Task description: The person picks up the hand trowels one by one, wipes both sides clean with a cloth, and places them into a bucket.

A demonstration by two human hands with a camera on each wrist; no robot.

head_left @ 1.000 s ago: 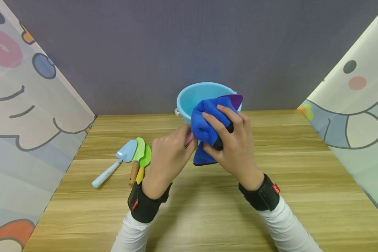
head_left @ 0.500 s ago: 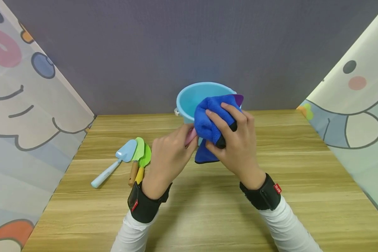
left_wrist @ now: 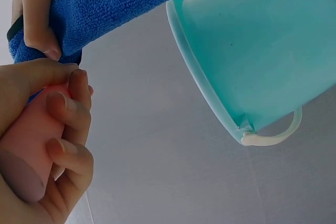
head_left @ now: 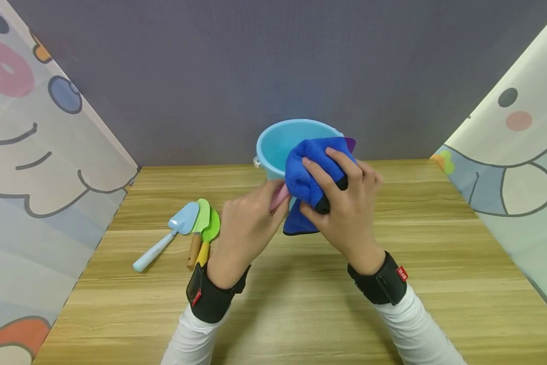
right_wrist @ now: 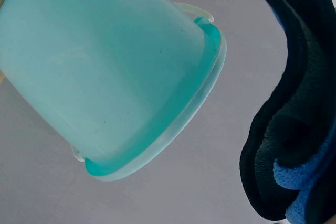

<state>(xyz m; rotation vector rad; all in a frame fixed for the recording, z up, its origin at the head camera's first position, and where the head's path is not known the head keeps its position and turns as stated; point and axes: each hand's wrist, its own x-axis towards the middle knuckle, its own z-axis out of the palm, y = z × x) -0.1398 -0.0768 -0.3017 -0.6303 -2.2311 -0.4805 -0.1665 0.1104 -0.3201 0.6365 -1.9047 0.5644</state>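
Note:
My left hand (head_left: 248, 220) grips the pink handle (head_left: 280, 197) of a toy shovel, its fingers curled round it in the left wrist view. A purple tip (head_left: 351, 144), likely the shovel's blade, shows past a blue cloth (head_left: 307, 165) with black edging. My right hand (head_left: 348, 208) holds that cloth, fingers spread over it and thumb underneath. The cloth is bunched round the shovel, hiding its middle. One cloth corner hangs below. Both hands are raised in front of a light blue bucket (head_left: 273, 139), partly covering it in the head view.
On the wooden table (head_left: 437, 253), left of my hands, lie a light blue trowel (head_left: 182, 218), a green shovel with a brown handle (head_left: 202, 215) and a green shovel with a yellow handle (head_left: 212, 227). A grey wall (head_left: 209, 76) stands behind the bucket.
My right hand and the cloth have slid a little rightward along the shovel, away from my left hand. More of the pink handle shows, less of the purple tip. The left hand has barely moved.

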